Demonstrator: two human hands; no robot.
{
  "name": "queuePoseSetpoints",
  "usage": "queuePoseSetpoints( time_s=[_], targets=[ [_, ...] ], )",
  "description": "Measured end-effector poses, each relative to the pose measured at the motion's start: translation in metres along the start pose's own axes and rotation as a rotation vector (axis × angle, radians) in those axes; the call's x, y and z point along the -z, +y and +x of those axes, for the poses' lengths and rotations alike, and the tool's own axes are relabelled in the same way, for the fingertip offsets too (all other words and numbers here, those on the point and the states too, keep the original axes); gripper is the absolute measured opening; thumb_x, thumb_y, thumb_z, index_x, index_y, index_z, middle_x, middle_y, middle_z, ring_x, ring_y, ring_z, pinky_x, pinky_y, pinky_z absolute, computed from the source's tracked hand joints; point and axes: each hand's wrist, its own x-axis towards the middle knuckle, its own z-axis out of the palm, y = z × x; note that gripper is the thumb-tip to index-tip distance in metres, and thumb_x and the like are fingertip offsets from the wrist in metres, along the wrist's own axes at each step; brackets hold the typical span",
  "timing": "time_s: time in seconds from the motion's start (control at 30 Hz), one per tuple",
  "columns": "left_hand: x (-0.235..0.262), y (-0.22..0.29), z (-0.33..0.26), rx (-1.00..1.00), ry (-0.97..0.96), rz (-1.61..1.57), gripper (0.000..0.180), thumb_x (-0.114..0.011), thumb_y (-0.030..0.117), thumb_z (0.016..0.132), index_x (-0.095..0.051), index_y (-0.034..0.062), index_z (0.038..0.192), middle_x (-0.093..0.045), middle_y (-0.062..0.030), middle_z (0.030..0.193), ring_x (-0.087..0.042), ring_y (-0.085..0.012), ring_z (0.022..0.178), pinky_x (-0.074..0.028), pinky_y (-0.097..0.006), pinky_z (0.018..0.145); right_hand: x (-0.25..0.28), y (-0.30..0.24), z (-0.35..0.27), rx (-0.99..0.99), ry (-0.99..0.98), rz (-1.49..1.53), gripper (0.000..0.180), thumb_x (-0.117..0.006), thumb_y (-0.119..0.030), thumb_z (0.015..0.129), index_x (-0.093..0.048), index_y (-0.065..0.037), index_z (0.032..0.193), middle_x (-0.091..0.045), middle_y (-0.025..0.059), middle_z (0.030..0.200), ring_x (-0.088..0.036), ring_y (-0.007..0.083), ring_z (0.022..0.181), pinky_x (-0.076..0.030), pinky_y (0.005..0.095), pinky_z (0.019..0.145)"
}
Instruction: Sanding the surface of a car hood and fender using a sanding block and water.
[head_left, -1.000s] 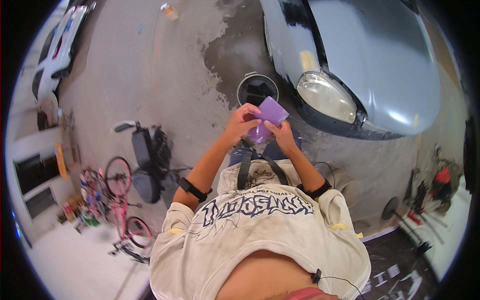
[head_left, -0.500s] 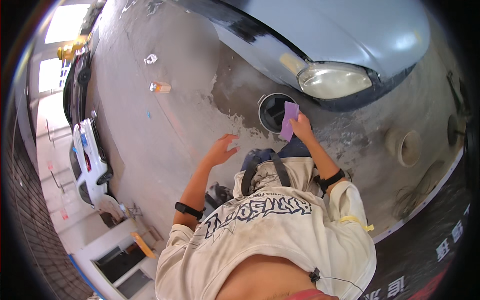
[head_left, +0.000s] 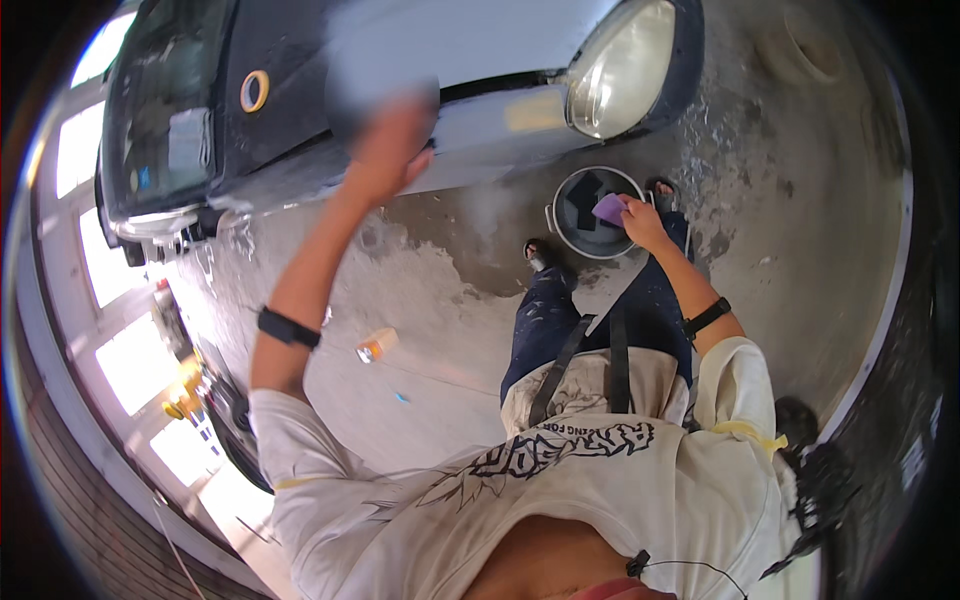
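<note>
My right hand (head_left: 643,222) grips a flat purple pad (head_left: 608,209) by one end. The pad is over the mouth of a round two-handled bucket (head_left: 568,243), in which dark flat shapes show. My left hand (head_left: 390,150) is stretched forward at the blue-grey car's front fender (head_left: 470,155). Motion smears its fingers, and whether it touches the panel cannot be made out. A yellowish patch (head_left: 535,111) marks the fender beside the cloudy headlight (head_left: 622,75).
A tape roll (head_left: 246,95) lies on the car's dark hood area. On the floor are an orange-and-clear container (head_left: 377,345) and a small blue scrap (head_left: 402,398). My feet stand either side of the bucket. A pale bucket (head_left: 800,50) is at the far right.
The view has turned, bringing more of the car in at the upper left. My left hand has gone from above the floor up to the car. My right hand keeps the purple pad.
</note>
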Motion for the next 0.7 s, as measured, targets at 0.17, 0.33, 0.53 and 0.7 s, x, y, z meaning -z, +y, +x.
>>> queuePoseSetpoints(
  time_s=[0.17, 0.33, 0.53, 0.7],
  targets=[
    [0.003, -0.064, 0.148, -0.271, 0.185, 0.138, 0.088, -0.071, 0.048, 0.091, -0.033, 0.0066, 0.158, -0.036, -0.0170, 0.162, -0.034, -0.0404, 0.149, -0.030, -0.050, 0.123, -0.116, 0.047, -0.022, -0.227, 0.258, 0.198, 0.048, -0.052, -0.006, 0.088, -0.057, -0.012, 0.136, -0.070, 0.0288, 0.110, -0.065, 0.0509, 0.105, -0.049, 0.0605, 0.096],
    [-0.014, -0.081, 0.187, -0.551, 0.062, 0.121, 0.112, -0.066, 0.066, 0.087, -0.020, -0.0023, 0.162, -0.023, -0.0234, 0.168, -0.020, -0.0422, 0.156, -0.017, -0.050, 0.127, -0.202, 0.101, 0.003, -0.463, 0.219, 0.198, 0.062, -0.055, -0.001, 0.086, -0.048, -0.015, 0.146, -0.067, 0.0276, 0.121, -0.063, 0.0479, 0.113, -0.050, 0.0574, 0.096],
    [-0.067, -0.074, 0.177, -0.438, 0.125, -0.007, 0.121, -0.056, 0.081, 0.084, -0.014, 0.0019, 0.165, -0.015, -0.0244, 0.170, -0.013, -0.0407, 0.158, -0.010, -0.054, 0.126, -0.267, 0.250, 0.085, -0.618, 0.364, -0.049, 0.058, -0.048, -0.009, 0.098, -0.038, -0.013, 0.156, -0.048, 0.0203, 0.152, -0.061, 0.0433, 0.122, -0.057, 0.0501, 0.099],
    [-0.008, -0.123, 0.144, -0.213, -0.001, 0.008, 0.127, -0.050, 0.087, 0.081, -0.010, 0.0023, 0.165, -0.014, -0.0248, 0.169, -0.015, -0.0390, 0.158, -0.015, -0.054, 0.126, -0.328, 0.273, 0.170, -0.804, 0.486, -0.044, 0.049, -0.051, -0.012, 0.099, -0.047, -0.011, 0.148, -0.044, 0.0197, 0.153, -0.063, 0.0463, 0.118, -0.062, 0.0494, 0.088]
  ],
)
